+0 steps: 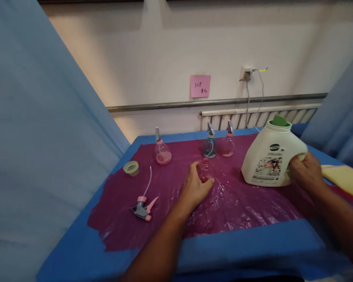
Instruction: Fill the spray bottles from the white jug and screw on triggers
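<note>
My left hand (196, 188) curls around the left and near side of a clear pink spray bottle (206, 167) whose top is off; its lower part is partly hidden by my fingers. My right hand (306, 170) grips the handle of a large cream detergent jug (269, 156). The jug has no cap, and a green piece (279, 120) shows at its mouth. Left of my left hand lies a pink and grey trigger sprayer head (142, 209) with its tube pointing up and away. A pale green cap (131, 168) rests farther left.
A pink spray bottle with liquid (163, 153) stands back left. Behind my left hand are a blue spray bottle (209, 148) and another pink one (228, 145). Purple plastic sheet (120, 211) covers the blue table (223, 244). A yellow cloth (345, 180) lies at right; curtains (55, 98) hang alongside.
</note>
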Action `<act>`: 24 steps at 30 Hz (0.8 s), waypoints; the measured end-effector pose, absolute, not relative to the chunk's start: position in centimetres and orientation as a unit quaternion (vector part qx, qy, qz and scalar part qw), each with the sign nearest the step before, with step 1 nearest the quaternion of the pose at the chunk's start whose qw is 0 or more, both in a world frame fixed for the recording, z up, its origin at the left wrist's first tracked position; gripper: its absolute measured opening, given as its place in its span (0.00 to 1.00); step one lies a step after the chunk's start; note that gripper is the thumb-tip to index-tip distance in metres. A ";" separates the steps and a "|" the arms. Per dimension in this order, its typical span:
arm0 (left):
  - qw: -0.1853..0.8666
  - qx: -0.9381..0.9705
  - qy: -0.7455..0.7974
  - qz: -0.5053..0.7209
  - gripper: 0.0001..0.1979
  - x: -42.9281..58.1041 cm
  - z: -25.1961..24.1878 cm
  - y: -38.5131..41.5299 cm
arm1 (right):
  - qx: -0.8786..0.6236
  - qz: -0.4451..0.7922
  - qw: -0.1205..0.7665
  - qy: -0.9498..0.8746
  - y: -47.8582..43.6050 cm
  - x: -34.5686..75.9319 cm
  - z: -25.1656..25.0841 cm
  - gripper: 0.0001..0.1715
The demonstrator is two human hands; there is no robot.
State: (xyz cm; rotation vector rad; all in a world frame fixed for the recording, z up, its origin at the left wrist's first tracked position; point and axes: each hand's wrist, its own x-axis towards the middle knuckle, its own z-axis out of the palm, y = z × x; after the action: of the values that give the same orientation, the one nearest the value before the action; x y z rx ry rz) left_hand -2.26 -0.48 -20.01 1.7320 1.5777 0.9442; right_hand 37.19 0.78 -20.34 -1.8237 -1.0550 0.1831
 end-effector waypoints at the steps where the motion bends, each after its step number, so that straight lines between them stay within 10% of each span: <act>1: 0.303 0.655 0.595 0.354 0.41 -2.3 -20.0 -0.5 | -0.750 0.073 0.487 -0.442 0.7 37.1 -20.0 0.16; 24: 0.253 0.674 0.560 0.410 0.41 -2.0 -20.3 -0.3 | -0.679 -0.078 0.209 -0.700 0.9 34.9 -10.7 0.13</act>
State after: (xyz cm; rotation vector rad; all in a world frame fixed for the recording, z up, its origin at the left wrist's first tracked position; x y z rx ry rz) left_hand -1.99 -0.29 -20.31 1.8334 1.5226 1.1137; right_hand 34.89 0.92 -10.68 -1.8893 -1.9467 -0.2173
